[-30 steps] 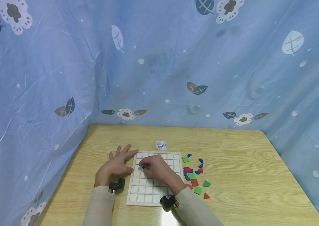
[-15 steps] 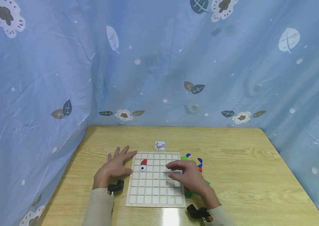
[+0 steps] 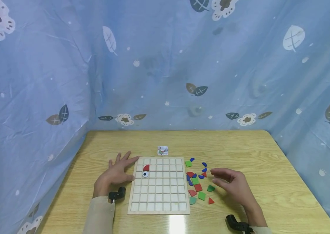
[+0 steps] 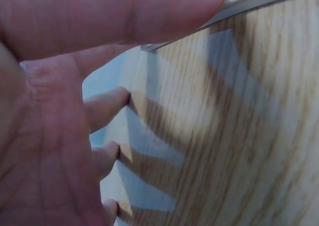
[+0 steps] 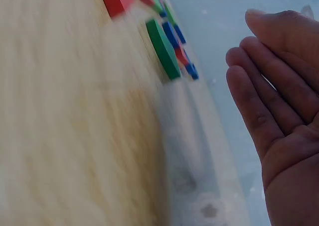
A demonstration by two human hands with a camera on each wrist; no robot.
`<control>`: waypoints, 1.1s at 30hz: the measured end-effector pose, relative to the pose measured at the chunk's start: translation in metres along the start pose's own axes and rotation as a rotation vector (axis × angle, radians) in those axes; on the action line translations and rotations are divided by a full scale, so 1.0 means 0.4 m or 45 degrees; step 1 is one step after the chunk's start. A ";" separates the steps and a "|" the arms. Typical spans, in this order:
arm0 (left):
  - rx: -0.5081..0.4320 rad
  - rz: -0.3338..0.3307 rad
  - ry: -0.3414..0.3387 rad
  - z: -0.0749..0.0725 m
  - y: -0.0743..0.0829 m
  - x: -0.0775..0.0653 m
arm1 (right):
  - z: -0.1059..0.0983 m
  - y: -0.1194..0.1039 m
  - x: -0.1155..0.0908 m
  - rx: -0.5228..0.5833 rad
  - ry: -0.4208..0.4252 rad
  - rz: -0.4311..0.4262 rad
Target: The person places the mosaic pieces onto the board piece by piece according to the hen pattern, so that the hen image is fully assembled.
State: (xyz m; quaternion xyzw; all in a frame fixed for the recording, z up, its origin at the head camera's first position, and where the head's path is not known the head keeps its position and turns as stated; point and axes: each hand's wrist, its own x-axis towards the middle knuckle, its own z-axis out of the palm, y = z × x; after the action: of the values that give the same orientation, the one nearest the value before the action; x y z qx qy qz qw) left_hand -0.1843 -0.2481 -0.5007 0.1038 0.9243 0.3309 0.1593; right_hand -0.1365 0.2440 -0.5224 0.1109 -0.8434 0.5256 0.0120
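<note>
A square wooden grid board lies on the table. In its upper left cells sit a red quarter-circle piece and, directly below, a white eye piece with a dark dot. My left hand rests spread at the board's left edge, thumb and index finger touching the frame. To the right of the loose pieces, my right hand hovers with relaxed fingers and holds nothing. Nearest to it are a green quarter-circle piece and a small red triangle. The right wrist view shows the empty palm.
Several loose red, green and blue pieces lie right of the board, among them a red square and a green square. A small pattern card lies behind the board. A blue patterned curtain surrounds the wooden table.
My right hand let go of the white eye piece on the board and moved right, past the loose pieces, uncovering them. The left hand stayed at the board's edge.
</note>
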 end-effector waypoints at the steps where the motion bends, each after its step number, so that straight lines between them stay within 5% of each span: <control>1: -0.003 -0.003 0.000 0.000 -0.001 0.000 | -0.004 0.005 0.003 -0.003 -0.006 0.005; 9: -0.041 0.022 -0.006 0.005 -0.006 -0.005 | 0.006 0.030 0.041 -0.027 -0.074 0.050; 33: -0.035 0.017 -0.007 -0.001 -0.002 -0.002 | 0.046 0.029 0.084 -0.313 -0.077 -0.094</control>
State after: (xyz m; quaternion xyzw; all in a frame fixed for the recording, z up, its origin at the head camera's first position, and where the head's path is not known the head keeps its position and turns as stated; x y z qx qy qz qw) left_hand -0.1837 -0.2493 -0.5007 0.1086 0.9186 0.3441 0.1612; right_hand -0.1698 0.2264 -0.5362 0.1553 -0.8967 0.4140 0.0193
